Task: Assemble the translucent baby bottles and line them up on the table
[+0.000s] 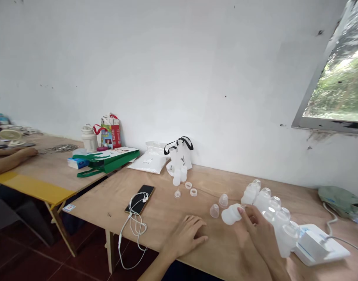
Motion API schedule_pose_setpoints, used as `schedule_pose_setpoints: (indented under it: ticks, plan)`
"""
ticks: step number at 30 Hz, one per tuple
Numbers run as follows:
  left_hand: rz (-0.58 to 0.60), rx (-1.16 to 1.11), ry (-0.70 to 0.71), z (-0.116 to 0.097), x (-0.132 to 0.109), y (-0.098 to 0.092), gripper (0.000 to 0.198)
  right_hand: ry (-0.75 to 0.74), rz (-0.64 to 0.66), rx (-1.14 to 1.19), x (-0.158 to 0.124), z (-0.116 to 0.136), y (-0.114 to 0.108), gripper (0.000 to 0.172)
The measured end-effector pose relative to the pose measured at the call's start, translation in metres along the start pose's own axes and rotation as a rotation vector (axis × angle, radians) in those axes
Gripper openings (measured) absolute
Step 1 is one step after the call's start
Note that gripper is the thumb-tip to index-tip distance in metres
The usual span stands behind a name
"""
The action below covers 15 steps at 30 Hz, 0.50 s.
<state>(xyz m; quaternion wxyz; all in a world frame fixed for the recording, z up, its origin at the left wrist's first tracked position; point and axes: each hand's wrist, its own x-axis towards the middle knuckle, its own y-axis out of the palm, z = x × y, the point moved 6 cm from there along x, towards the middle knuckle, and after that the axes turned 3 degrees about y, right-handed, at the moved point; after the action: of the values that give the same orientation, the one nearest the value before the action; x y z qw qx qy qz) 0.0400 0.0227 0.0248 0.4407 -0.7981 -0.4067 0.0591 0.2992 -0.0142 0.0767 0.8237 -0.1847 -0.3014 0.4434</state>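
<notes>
My right hand (259, 226) grips a white translucent baby bottle (230, 215) near one end, tilted on its side over the table. My left hand (189, 236) rests on the wooden table (225, 249), fingers stretched out and holding nothing. Just beyond the held bottle are two clear domed caps (219, 205). Farther back lie a bottle nipple (177, 193) and two white rings (193, 192). Two more small bottles (179, 175) stand behind them. Several capped baby bottles (276, 212) stand in rows beside my right hand, which partly covers them.
A phone (140, 198) with white earphones (134, 226) lies on the left, its cable hanging off the edge. White bags (149, 162) sit by the wall. At right are a white device (322, 244) and a green cloth (339, 199). Another person's arm (15, 158) rests on the far-left table.
</notes>
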Motion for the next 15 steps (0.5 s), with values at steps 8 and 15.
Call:
schedule_pose_setpoints:
  ticks: [8,15]
  plan:
    - [-0.019,0.073,0.075,-0.001,0.002,0.003,0.017,0.071,0.026,0.077,0.01,-0.023,-0.005,0.064]
    - [-0.024,0.064,0.088,0.001,0.002,0.005,0.015,0.093,0.021,0.086,0.012,-0.031,-0.004,0.06]
